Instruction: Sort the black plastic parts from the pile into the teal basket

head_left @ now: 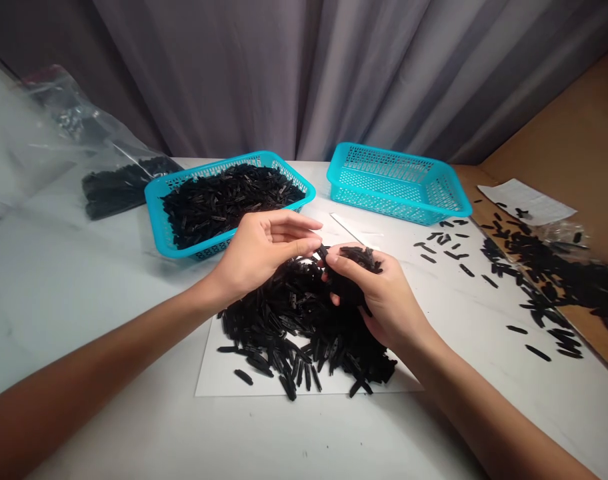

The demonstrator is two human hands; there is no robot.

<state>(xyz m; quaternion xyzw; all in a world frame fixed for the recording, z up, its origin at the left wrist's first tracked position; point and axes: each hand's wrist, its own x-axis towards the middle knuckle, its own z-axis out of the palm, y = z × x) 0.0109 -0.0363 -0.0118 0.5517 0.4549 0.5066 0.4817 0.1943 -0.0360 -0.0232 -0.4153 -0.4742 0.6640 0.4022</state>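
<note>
My right hand (379, 293) grips a bunch of small black plastic pieces (351, 267) above a heap of the same pieces (294, 333). The heap lies on a white sheet (219, 377) on the table. My left hand (264, 250) hovers over the far edge of the heap, fingers apart and curled. Its thumb tip is beside a piece sticking out of the bunch. No piece is visible in my left hand, and my right palm and fingers hide part of the bunch.
A teal basket (159, 197) full of black pieces stands beyond my left hand, and a second teal basket (399, 183) stands to the right. A plastic bag of pieces (129, 187) lies far left. Loose pieces cover the right table area and a cardboard surface (574, 133).
</note>
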